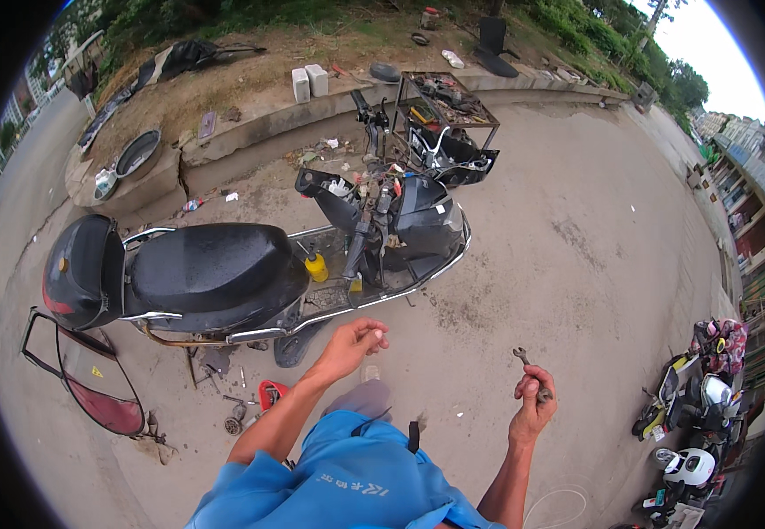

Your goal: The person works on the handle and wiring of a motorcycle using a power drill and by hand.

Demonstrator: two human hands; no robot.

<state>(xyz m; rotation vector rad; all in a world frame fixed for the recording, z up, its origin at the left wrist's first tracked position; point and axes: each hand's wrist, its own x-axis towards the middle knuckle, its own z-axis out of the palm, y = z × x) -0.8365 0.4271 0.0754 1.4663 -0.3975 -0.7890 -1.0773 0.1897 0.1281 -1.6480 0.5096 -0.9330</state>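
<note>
My right hand (pixel 534 398) is closed around a metal open-end wrench (pixel 521 354), whose jaw sticks up past the fingers; it is held out over the pavement. My left hand (pixel 353 346) hangs in front of the scooter with its fingers loosely bent and apart, and I see nothing in it. Before me a black electric scooter (pixel 211 264) stands side-on, its front panels loosened and wiring showing around the handlebar (pixel 367 225). A yellow bottle (pixel 316 267) rests on its footboard.
Behind the scooter are a metal cart (pixel 491 119) with tools and parts, and a concrete curb (pixel 259 132). A windshield-like frame (pixel 105 401), a red container (pixel 271 393) and scattered tools lie at left. Parked scooters (pixel 691 465) line the right side.
</note>
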